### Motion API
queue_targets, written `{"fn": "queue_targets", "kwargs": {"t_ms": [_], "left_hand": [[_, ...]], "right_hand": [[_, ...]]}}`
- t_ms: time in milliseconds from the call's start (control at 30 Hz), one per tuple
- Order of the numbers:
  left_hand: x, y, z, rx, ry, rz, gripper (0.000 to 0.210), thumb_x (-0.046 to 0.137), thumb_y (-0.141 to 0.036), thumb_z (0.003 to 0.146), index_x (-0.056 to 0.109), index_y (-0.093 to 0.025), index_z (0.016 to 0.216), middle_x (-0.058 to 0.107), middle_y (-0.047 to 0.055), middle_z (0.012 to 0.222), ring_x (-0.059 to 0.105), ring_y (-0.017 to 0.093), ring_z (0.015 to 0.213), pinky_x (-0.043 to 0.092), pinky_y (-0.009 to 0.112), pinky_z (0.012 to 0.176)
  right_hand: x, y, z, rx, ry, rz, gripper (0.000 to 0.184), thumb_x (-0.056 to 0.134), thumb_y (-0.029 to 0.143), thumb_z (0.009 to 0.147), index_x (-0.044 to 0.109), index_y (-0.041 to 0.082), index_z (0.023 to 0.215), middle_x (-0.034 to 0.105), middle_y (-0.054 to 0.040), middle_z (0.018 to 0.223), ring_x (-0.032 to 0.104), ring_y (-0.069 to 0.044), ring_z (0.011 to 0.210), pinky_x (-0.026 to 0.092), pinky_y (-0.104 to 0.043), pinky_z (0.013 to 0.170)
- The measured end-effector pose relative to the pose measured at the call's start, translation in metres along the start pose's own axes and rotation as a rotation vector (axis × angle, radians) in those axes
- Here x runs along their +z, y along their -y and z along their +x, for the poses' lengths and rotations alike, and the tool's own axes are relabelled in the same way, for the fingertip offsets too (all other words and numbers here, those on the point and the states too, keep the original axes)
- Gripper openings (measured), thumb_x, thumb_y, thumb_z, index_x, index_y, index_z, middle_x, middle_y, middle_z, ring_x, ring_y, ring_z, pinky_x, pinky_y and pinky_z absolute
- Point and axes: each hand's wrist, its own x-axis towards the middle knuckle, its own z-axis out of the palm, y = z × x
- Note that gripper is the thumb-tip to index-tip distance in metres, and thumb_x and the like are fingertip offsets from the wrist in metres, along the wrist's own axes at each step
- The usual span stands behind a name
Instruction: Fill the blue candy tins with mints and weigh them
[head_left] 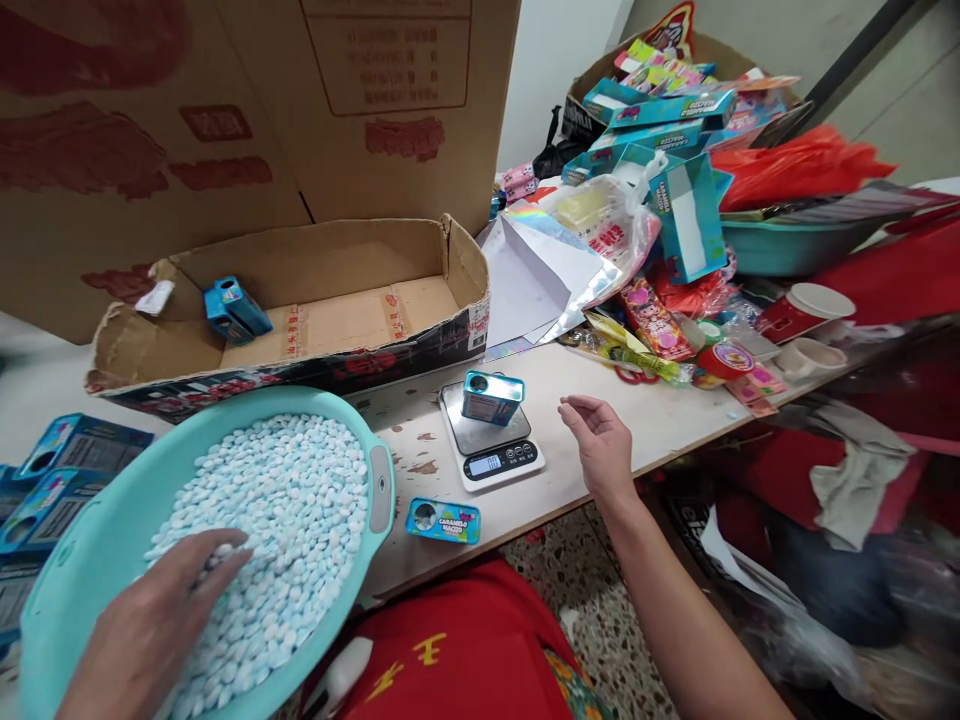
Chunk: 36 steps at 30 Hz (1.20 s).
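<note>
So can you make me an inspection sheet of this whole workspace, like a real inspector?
Surface: pale table, brown patches near the scale.
Things: tablets in a basin; one box on the scale, another box near it, third box in the carton, more boxes at left.
Clutter: packs and cups at right.
Left hand: at the tablets; can't tell if it grips any.
Right hand: beside the scale; nothing seen in it.
Cables: nothing seen.
Surroundings: cardboard behind, speckled floor below.

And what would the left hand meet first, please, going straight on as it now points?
Probably the small, round, pale-blue and white candies in the turquoise plastic basin; its fingertips may be touching them.
</note>
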Motion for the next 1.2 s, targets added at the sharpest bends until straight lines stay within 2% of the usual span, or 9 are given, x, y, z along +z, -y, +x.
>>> {"fn": "queue_targets", "kwargs": {"t_ms": [133,300,400,500,633,733,933,1067,1200], "left_hand": [[-0.011,-0.008,0.004,-0.146,-0.026,-0.082,0.022,0.044,-0.05,0.084,0.059,-0.035,0.088,0.067,-0.011,0.1,0.065,0.023,0.089,0.05,0.035,0.081],[-0.003,-0.016,0.002,-0.062,0.104,-0.123,0.025,0.046,-0.047,0.081,0.065,-0.034,0.092,0.067,-0.006,0.108,0.063,0.023,0.101,0.048,0.032,0.089],[0.004,-0.017,-0.003,-0.062,0.095,-0.102,0.028,0.044,-0.047,0.083,0.066,-0.033,0.096,0.066,-0.005,0.112,0.062,0.023,0.105,0.047,0.032,0.09],[0.007,-0.02,-0.008,-0.09,0.057,-0.032,0.029,0.041,-0.043,0.087,0.065,-0.031,0.099,0.066,-0.003,0.112,0.063,0.023,0.103,0.049,0.033,0.086],[0.011,-0.02,-0.01,-0.053,0.006,0.074,0.026,0.042,-0.04,0.088,0.063,-0.032,0.102,0.067,-0.003,0.111,0.065,0.023,0.094,0.051,0.03,0.069],[0.013,-0.017,-0.01,-0.063,-0.019,0.112,0.03,0.04,-0.041,0.089,0.062,-0.031,0.108,0.065,-0.001,0.117,0.064,0.025,0.096,0.051,0.032,0.07],[0.011,-0.017,-0.005,0.018,-0.024,0.079,0.04,0.035,-0.04,0.091,0.065,-0.02,0.109,0.062,0.009,0.116,0.054,0.029,0.112,0.043,0.042,0.095],[0.007,-0.02,-0.005,0.026,-0.045,0.11,0.039,0.033,-0.038,0.092,0.061,-0.021,0.114,0.064,0.008,0.106,0.056,0.027,0.104,0.046,0.038,0.089],[0.008,-0.021,-0.007,-0.037,-0.043,0.098,0.046,0.029,-0.038,0.093,0.058,-0.016,0.122,0.064,0.011,0.11,0.056,0.029,0.108,0.047,0.038,0.086]], "right_hand": [[-0.003,-0.003,0.0,0.018,-0.007,0.0,0.032,0.075,0.038,0.072,0.064,0.017,0.094,0.068,-0.0084,0.096,0.063,-0.021,0.092,0.048,-0.043,0.091],[0.004,-0.009,-0.001,0.03,0.015,0.002,0.034,0.074,0.041,0.073,0.064,0.017,0.094,0.069,-0.0089,0.096,0.064,-0.022,0.091,0.049,-0.045,0.091],[0.006,-0.01,-0.002,0.034,0.033,-0.002,0.034,0.073,0.042,0.073,0.064,0.017,0.094,0.069,-0.0088,0.096,0.064,-0.022,0.091,0.049,-0.045,0.091],[0.008,-0.01,-0.001,0.032,0.035,-0.02,0.035,0.072,0.044,0.074,0.063,0.017,0.095,0.068,-0.0086,0.096,0.064,-0.022,0.09,0.05,-0.045,0.091],[0.013,-0.008,-0.003,0.036,0.031,-0.005,0.036,0.069,0.047,0.076,0.063,0.017,0.095,0.068,-0.0084,0.097,0.065,-0.021,0.087,0.05,-0.044,0.089],[0.017,-0.006,-0.006,0.05,0.046,0.016,0.035,0.065,0.049,0.08,0.063,0.017,0.094,0.067,-0.0083,0.098,0.065,-0.02,0.087,0.051,-0.043,0.088],[0.029,0.001,-0.006,-0.076,0.231,-0.06,0.042,0.065,0.047,0.079,0.057,0.021,0.111,0.059,-0.0107,0.117,0.057,-0.025,0.107,0.05,-0.042,0.09],[0.042,0.004,0.0,-0.117,0.341,-0.114,0.059,0.071,0.048,0.072,0.051,0.022,0.121,0.054,-0.0102,0.124,0.051,-0.027,0.116,0.047,-0.044,0.094],[0.052,0.007,0.002,-0.117,0.361,-0.122,0.061,0.067,0.052,0.074,0.05,0.022,0.124,0.054,-0.0107,0.124,0.051,-0.028,0.115,0.049,-0.043,0.091]]}}
